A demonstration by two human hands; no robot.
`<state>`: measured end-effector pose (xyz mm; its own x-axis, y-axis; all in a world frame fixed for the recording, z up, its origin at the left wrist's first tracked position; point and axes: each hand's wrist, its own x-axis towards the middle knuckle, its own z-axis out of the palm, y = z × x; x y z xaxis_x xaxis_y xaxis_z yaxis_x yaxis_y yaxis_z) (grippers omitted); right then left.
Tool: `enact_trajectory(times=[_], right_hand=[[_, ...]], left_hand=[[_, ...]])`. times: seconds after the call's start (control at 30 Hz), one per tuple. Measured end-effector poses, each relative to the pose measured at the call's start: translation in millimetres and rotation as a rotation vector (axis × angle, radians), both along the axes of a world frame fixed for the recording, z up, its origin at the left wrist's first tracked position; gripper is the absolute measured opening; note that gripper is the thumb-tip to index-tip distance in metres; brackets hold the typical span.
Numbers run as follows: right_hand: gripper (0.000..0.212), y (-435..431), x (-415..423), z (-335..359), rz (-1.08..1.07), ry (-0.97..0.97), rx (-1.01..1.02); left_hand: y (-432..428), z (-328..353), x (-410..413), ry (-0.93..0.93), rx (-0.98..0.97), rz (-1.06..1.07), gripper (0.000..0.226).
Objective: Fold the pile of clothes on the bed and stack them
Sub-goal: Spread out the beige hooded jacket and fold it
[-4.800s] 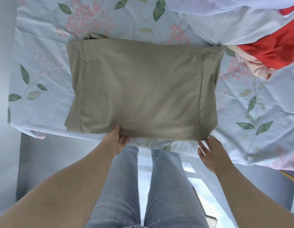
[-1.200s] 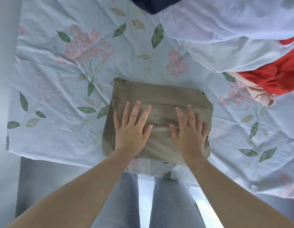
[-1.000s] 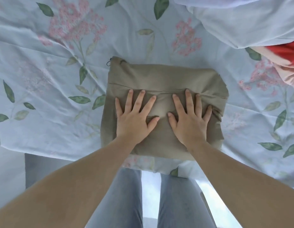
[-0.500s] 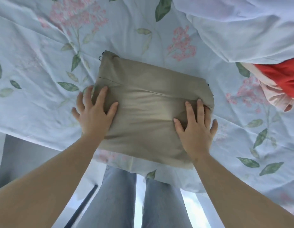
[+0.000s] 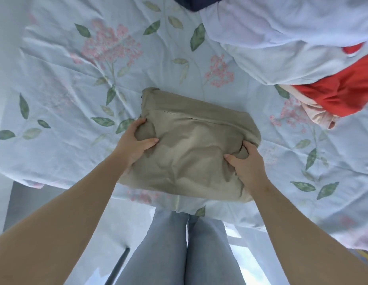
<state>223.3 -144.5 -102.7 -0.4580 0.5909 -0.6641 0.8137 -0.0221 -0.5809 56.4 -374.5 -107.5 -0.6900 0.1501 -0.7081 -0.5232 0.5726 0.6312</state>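
Observation:
A folded khaki garment lies as a compact bundle near the front edge of the bed. My left hand grips its left side, thumb on top and fingers tucked under the edge. My right hand grips its right side the same way, bunching the cloth. At the back right lies the pile of clothes: a white garment, a red one, a pale pink piece and a dark navy item at the top edge.
The bed wears a light blue floral sheet, which is bare to the left of the bundle. The bed's front edge runs just below the bundle. My legs in light jeans stand against it.
The wide khaki garment was folded down to a small bundle. My hands lay flat on top, slid out to its sides, and now curl round both edges.

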Motion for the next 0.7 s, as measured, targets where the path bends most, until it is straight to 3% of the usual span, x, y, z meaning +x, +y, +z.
enact_trajectory(times=[0.1, 0.33, 0.7], right_hand=[[0.066, -0.7, 12.2, 37.2, -0.075, 0.079, -0.015], [0.057, 0.8, 71.8, 128.2, -0.214, 0.194, 0.008], [0.042, 52.9, 240.3, 200.1, -0.562, 0.307, 0.169]], left_hand=[[-2.2, 36.6, -1.2, 0.003, 0.129, 0.034, 0.048], [13.5, 129.5, 21.0, 0.014, 0.293, -0.057, 0.045], [151.1, 207.5, 140.0, 0.101, 0.443, -0.348, 0.045]])
